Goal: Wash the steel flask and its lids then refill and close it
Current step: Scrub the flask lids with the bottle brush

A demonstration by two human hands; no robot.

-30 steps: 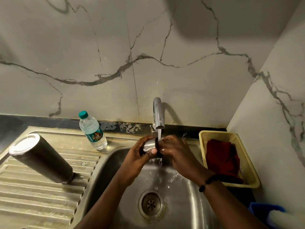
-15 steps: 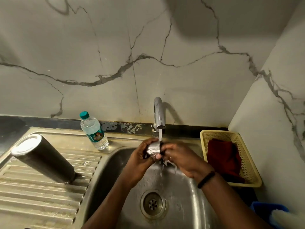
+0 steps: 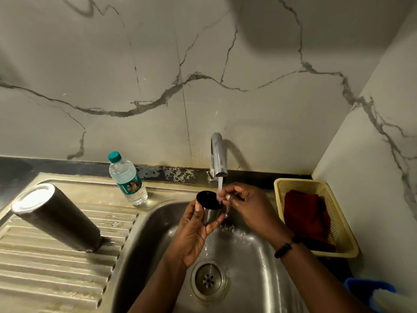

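Observation:
My left hand (image 3: 194, 236) grips a small steel cup lid (image 3: 209, 214) over the sink basin (image 3: 259, 256), its dark inside facing up. Water runs from the tap (image 3: 217, 154) onto the lid's right rim. My right hand (image 3: 246, 204) has curled fingers and pinches that rim in the stream. The steel flask (image 3: 56, 218) stands upside down on the ribbed draining board (image 3: 45, 267) at the left, well away from both hands. No other lid is in view.
A plastic water bottle (image 3: 128, 179) with a green cap stands at the sink's back edge. A yellow basket (image 3: 293, 182) holding a red cloth (image 3: 309, 213) sits right of the basin. A blue container (image 3: 365, 290) shows at the bottom right. Below the hands lies the drain (image 3: 208, 279).
The lid lay sideways between both hands; my left hand has turned it so its opening faces up under the stream. My right hand has shifted to the rim.

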